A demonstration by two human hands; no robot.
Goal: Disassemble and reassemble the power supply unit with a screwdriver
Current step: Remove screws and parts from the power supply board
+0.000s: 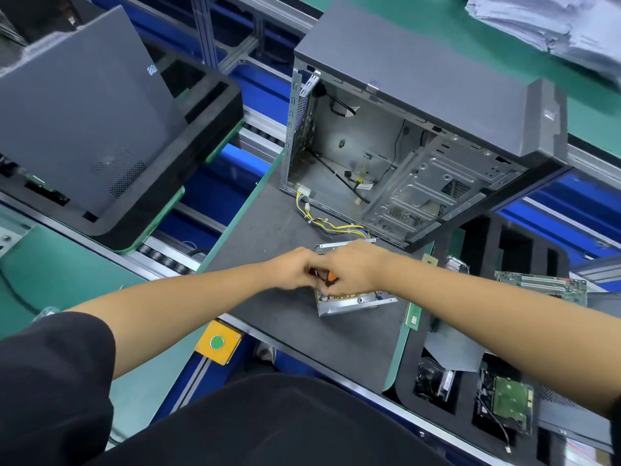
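lay as an open metal box, the power supply unit (353, 302), near the middle of the dark mat (268, 223), its long axis running across, wire bundle (332, 223) trailing toward the computer case (420, 136) at the far edge. met directly over it, right hand (353, 270) clenched around the orange-handled screwdriver (331, 276), left hand (295, 269) curled at its dark part; tip hidden. probably bore straight down on a screw.

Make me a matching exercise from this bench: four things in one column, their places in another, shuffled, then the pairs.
1. power supply unit
2. computer case
3. push-button box
4. wire bundle

a. at the bench's near edge
b. under both hands
c. standing open at the mat's far side
d. lying between case and unit

Pairs: 1-b, 2-c, 3-a, 4-d
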